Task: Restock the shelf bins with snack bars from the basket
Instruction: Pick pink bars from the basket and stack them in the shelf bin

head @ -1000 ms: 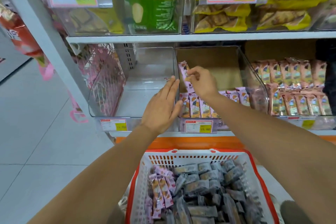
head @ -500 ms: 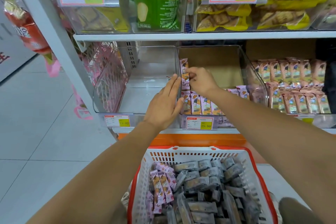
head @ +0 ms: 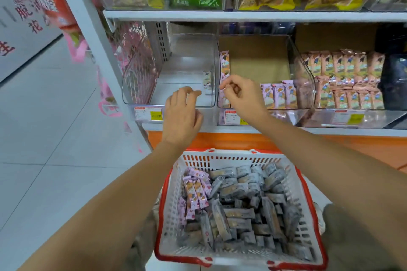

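Both hands are up at the lower shelf (head: pixel 330 131), above the basket (head: pixel 231 157). Left hand (head: pixel 182 114): in front of the left bin (head: pixel 141 77) at its front lip, fingers loosely curled, holding nothing. Right hand (head: pixel 242 97): at the front left corner of the mid bin (head: pixel 305 86), fingers curled in toward the thumb, no bar visible in them. Pink bars (head: pixel 278 94) stand in a short row at the mid bin's front, and more are stacked upright along its left wall. Right bin (head: pixel 317 103) is packed with peach bars (head: pixel 343 79). The basket sits below the shelf between the forearms, mostly grey bars (head: pixel 242 204), with a pink batch (head: pixel 195 191) at its left side. Price tag (head: pixel 149 113) is under the left bin.
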Available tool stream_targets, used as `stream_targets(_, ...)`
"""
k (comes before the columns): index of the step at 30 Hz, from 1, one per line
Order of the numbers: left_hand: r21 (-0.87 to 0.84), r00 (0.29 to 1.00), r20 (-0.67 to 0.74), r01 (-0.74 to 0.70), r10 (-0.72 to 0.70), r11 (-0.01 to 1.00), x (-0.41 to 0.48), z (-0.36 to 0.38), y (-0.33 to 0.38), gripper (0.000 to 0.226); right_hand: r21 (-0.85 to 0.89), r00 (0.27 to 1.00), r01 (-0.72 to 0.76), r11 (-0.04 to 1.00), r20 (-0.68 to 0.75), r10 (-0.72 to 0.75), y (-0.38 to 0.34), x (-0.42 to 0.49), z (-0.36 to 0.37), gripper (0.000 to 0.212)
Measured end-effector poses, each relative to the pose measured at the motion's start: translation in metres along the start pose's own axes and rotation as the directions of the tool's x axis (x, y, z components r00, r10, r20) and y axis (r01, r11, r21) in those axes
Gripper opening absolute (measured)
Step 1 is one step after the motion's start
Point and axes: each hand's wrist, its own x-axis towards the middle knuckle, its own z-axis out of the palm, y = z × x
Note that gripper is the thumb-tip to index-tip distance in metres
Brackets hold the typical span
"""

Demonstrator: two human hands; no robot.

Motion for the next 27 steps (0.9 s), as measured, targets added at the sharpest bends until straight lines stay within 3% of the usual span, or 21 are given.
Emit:
stream_targets(3, 0.022, 0.99, 0.065, 0.121, -0.122, 0.992, -0.047, 0.005, -0.011, 0.026, 0.011, 0.995, -0.002, 1.0, 0.101, 0.001, -0.006, -0.042, 0.019, 0.017)
stream_targets(6, 0.081, 0.901, 0.325, 0.276, -0.287, 0.958, -0.1, 0.019, -0.024, 0.025, -0.064, 0.952, -0.118, 0.991, 0.277, 0.131, 0.01, -0.08, 0.049, 0.016)
stream_targets(8, 0.153, 0.786, 0.485, 0.356, -0.384, 0.922, -0.132, 0.031, -0.031, 0.037, -0.187, 0.847, -0.238, 0.953, 0.44, 0.298, 0.029, -0.102, 0.071, 0.016)
stream_targets(11, 0.23, 0.608, 0.627, 0.453, -0.487, 0.861, -0.169, 0.052, -0.038, 0.059, -0.438, 0.578, -0.346, 0.83, 0.597, 0.556, 0.058, -0.13, 0.1, 0.024)
stream_targets(12, 0.236, 0.578, 0.647, 0.468, -0.497, 0.852, -0.177, 0.057, -0.038, 0.064, -0.49, 0.522, -0.352, 0.797, 0.605, 0.602, 0.067, -0.136, 0.107, 0.029)
stream_targets(17, 0.083, 0.637, 0.604, 0.549, -0.48, 0.832, -0.193, 0.085, -0.044, 0.068, -0.538, 0.366, -0.476, 0.696, 0.598, 0.713, 0.098, -0.152, 0.144, 0.033)
stream_targets(19, 0.039, 0.642, 0.578, 0.595, -0.504, 0.803, -0.194, 0.095, -0.045, 0.068, -0.515, 0.376, -0.543, 0.663, 0.557, 0.74, 0.109, -0.15, 0.159, 0.037)
stream_targets(22, -0.004, 0.658, 0.529, 0.634, -0.537, 0.773, -0.199, 0.106, -0.045, 0.068, -0.412, 0.476, -0.596, 0.689, 0.51, 0.716, 0.121, -0.145, 0.182, 0.052)
stream_targets(27, -0.004, 0.69, 0.461, 0.63, -0.558, 0.776, -0.203, 0.112, -0.043, 0.062, -0.438, 0.471, -0.545, 0.715, 0.545, 0.693, 0.134, -0.148, 0.212, 0.049)
